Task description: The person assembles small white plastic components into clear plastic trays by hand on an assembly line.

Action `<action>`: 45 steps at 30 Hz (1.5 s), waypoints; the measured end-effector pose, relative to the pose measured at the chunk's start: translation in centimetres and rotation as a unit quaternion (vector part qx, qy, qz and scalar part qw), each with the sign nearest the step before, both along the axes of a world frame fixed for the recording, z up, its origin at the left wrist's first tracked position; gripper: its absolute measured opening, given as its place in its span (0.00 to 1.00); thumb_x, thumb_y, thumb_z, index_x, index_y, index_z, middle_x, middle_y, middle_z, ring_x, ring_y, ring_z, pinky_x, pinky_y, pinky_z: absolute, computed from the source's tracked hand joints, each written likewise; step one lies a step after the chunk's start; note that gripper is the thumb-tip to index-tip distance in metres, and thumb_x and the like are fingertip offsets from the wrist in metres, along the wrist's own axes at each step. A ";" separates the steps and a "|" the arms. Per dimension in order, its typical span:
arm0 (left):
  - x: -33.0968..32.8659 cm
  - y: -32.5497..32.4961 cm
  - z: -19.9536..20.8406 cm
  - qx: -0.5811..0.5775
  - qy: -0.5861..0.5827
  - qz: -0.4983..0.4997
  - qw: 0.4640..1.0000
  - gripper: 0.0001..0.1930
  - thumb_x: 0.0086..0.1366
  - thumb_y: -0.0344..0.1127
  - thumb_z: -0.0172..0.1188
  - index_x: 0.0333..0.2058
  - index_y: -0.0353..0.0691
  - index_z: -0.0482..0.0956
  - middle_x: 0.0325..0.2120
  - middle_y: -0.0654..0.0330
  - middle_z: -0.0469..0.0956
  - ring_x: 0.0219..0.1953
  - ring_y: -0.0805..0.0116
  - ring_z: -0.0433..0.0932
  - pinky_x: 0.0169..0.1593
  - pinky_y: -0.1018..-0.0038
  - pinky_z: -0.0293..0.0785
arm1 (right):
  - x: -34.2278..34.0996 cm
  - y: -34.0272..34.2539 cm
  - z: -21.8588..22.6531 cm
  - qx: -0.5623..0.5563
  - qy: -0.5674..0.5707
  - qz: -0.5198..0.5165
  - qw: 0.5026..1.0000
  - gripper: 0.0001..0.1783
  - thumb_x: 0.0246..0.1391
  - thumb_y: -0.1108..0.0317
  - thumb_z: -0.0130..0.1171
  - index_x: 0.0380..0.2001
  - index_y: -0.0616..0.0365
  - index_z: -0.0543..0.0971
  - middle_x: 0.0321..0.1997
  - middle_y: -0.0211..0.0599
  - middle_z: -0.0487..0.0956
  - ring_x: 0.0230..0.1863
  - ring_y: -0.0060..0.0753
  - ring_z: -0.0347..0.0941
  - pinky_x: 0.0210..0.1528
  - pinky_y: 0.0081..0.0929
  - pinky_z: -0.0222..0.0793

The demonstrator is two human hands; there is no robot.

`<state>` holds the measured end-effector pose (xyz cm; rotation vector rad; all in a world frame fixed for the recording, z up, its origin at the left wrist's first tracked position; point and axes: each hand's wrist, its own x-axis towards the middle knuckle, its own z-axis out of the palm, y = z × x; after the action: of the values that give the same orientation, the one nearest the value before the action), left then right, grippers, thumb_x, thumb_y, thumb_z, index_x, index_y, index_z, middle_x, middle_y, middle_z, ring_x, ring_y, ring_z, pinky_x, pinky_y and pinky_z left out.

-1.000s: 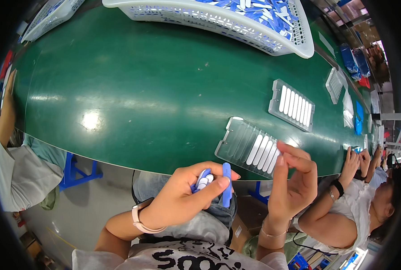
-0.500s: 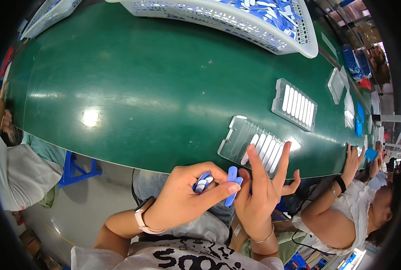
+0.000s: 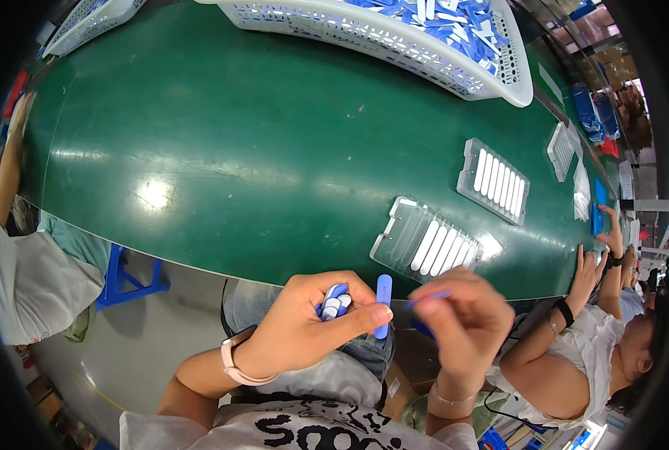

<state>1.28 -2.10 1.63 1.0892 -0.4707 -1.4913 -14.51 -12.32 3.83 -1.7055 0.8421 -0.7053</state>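
My left hand is closed around a bundle of small blue-and-white nail files, flat strips with rounded ends. Between its thumb and fingertips one blue nail file stands upright. Just to the right, my right hand is blurred by motion, its fingers pinching another blue nail file. Beyond it on the green table lies a clear plastic tray, its right part filled with white strips side by side and its left part bare. Neither hand touches the tray.
Farther right lies a second clear tray with white strips. A white perforated basket heaped with nail files stands at the far edge, another basket at far left. Co-workers' arms reach in at right and left.
My right hand has drawn away to the right, taking one blue nail file from my left fingertips and turning palm-down. The left hand has barely moved. A co-worker's arm at left has reached farther forward.
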 end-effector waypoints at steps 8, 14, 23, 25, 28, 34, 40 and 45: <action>-0.6 0.0 -0.2 -0.051 -0.153 0.080 0.984 0.06 0.55 0.25 0.66 0.31 0.35 0.77 0.24 0.63 0.79 0.19 0.85 0.67 0.24 0.87 0.60 | 1.8 -1.7 -3.4 -0.434 0.172 -0.070 0.882 0.13 0.39 0.78 0.66 0.31 0.53 0.79 0.32 0.26 0.83 0.30 0.25 0.73 0.39 0.25 0.53; 0.8 -0.9 -0.7 -0.197 -0.453 0.105 0.863 0.09 0.51 0.22 0.67 0.31 0.34 0.77 0.29 0.55 0.81 0.18 0.77 0.71 0.21 0.82 0.67 | 1.0 -0.4 -2.7 -0.463 0.304 0.019 0.832 0.10 0.42 0.71 0.65 0.32 0.51 0.79 0.51 0.19 0.78 0.59 0.49 0.66 0.51 0.43 0.42; 1.9 -3.6 0.4 -0.234 -0.721 -0.060 0.650 0.13 0.49 0.24 0.60 0.36 0.33 0.75 0.39 0.55 0.75 0.26 0.67 0.78 0.24 0.76 0.75 | -0.4 -1.0 -2.3 -0.419 0.290 0.024 0.860 0.13 0.41 0.67 0.64 0.35 0.47 0.80 0.52 0.16 0.74 0.53 0.38 0.61 0.48 0.44 0.44; 2.2 -3.4 0.9 -0.234 -0.738 -0.094 0.626 0.14 0.49 0.25 0.60 0.37 0.33 0.74 0.40 0.56 0.74 0.29 0.67 0.78 0.25 0.76 0.75 | -0.3 -1.2 -1.9 -0.444 0.292 0.035 0.846 0.13 0.41 0.65 0.64 0.35 0.47 0.81 0.50 0.16 0.75 0.49 0.36 0.61 0.47 0.43 0.44; 2.2 -3.3 1.3 -0.248 -0.773 -0.169 0.559 0.16 0.48 0.27 0.59 0.38 0.32 0.75 0.40 0.56 0.73 0.29 0.70 0.77 0.25 0.78 0.75 | -0.1 -1.1 -1.8 -0.497 0.306 0.041 0.811 0.13 0.42 0.62 0.63 0.35 0.48 0.81 0.48 0.17 0.75 0.47 0.32 0.61 0.46 0.41 0.45; 0.9 -3.2 2.2 -0.215 -0.869 -0.234 0.380 0.20 0.48 0.30 0.57 0.42 0.30 0.77 0.39 0.58 0.72 0.22 0.77 0.68 0.20 0.85 0.68 | -0.3 -1.5 -1.8 -0.572 0.314 0.036 0.757 0.14 0.43 0.58 0.61 0.34 0.49 0.81 0.47 0.19 0.75 0.47 0.29 0.61 0.45 0.41 0.46; 0.0 -4.6 2.2 -0.197 -0.899 -0.225 0.320 0.18 0.49 0.30 0.57 0.40 0.30 0.78 0.30 0.60 0.65 0.20 0.77 0.66 0.17 0.85 0.65 | -0.8 -1.6 -1.0 -0.524 0.310 0.053 0.791 0.23 0.37 0.57 0.66 0.40 0.50 0.79 0.53 0.27 0.72 0.52 0.36 0.60 0.47 0.42 0.46; -0.4 -5.3 3.2 -0.182 -0.908 -0.271 0.261 0.17 0.50 0.30 0.57 0.40 0.29 0.78 0.28 0.61 0.65 0.20 0.78 0.67 0.18 0.84 0.66 | -2.3 -3.5 0.2 -0.406 0.323 0.050 0.854 0.33 0.40 0.52 0.66 0.50 0.56 0.73 0.53 0.38 0.70 0.52 0.36 0.64 0.48 0.44 0.48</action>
<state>0.83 -7.36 4.81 1.8435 -2.7963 0.4634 -16.78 -15.86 4.06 -2.8318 0.9546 -0.4174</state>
